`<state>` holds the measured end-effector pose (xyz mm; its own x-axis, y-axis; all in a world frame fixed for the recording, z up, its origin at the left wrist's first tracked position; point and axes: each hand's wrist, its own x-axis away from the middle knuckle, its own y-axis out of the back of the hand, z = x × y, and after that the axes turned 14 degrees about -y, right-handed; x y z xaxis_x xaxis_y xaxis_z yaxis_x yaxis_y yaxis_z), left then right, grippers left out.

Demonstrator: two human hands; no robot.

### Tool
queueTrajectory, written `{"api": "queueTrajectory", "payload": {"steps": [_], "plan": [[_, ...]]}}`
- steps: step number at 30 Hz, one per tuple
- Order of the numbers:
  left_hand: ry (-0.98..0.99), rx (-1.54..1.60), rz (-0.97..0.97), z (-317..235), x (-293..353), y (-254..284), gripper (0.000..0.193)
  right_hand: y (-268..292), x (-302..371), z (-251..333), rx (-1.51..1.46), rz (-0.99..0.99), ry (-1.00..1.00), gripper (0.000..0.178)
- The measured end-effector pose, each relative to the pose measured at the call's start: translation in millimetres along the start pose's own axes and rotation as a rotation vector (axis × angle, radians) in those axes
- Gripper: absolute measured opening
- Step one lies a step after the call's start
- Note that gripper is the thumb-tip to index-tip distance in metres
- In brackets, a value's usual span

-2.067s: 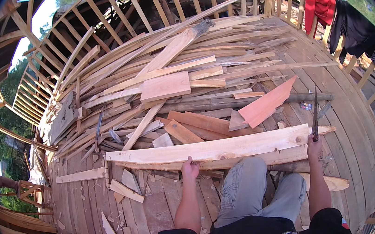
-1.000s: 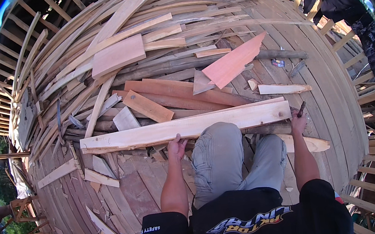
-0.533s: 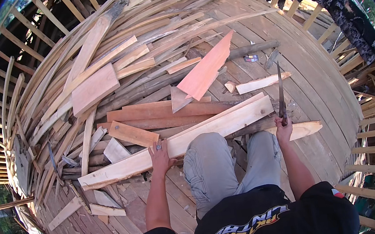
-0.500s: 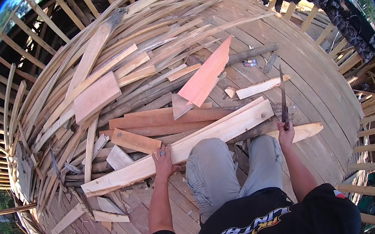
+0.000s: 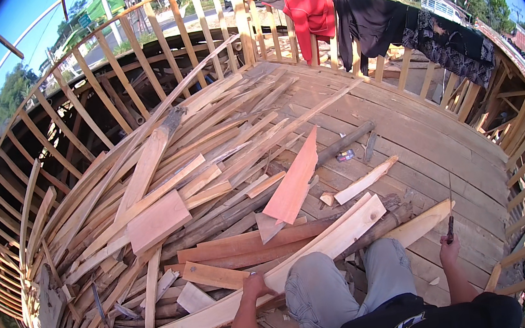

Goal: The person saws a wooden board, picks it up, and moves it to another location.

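Head view. A long pale plank (image 5: pixel 294 265) slants just beyond the trousered knees (image 5: pixel 316 282). Left of the knees, the left hand (image 5: pixel 256 287) lies thumb-spread on it, grip indeterminable; right of them, the right hand (image 5: pixel 449 251) clasps a long-bladed tool (image 5: pixel 451 223). Well beyond: a small packet (image 5: pixel 345 155), contents hidden.

- I see 1 red garment (image 5: pixel 313 15) hung over the slatted wooden railing (image 5: pixel 240 19)
- To its right, I make out 1 dark patterned cloth (image 5: pixel 451 42)
- On my view's plank floor (image 5: pixel 436 136), 1 small coloured object (image 5: pixel 345 155) lies near 1 round pole (image 5: pixel 354 137)
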<state>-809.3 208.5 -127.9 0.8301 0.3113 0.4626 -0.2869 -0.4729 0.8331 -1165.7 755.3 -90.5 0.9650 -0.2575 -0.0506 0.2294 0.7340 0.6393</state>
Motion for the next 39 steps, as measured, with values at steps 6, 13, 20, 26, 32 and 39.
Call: {"api": "queueTrajectory", "payload": {"steps": [6,13,20,26,32,39], "plan": [[-0.037,0.064,-0.014,-11,14,3,0.076,36,35,-48,0.021,-0.122,-0.248,0.01],[-0.045,0.112,0.045,9,2,-3,0.066,15,35,-78,-0.296,-0.018,-0.235,0.012],[0.029,0.049,0.01,-23,29,14,0.059,-16,23,-52,-0.483,0.157,-0.213,0.011],[0.031,0.096,-0.17,-77,72,121,0.057,36,4,27,-0.275,0.204,-0.278,0.013],[0.003,0.379,-0.438,-129,155,282,0.055,120,6,151,-0.165,0.251,-0.14,0.014],[0.081,0.741,-0.764,-177,279,439,0.038,207,37,296,-0.088,0.394,-0.208,0.015]]}}
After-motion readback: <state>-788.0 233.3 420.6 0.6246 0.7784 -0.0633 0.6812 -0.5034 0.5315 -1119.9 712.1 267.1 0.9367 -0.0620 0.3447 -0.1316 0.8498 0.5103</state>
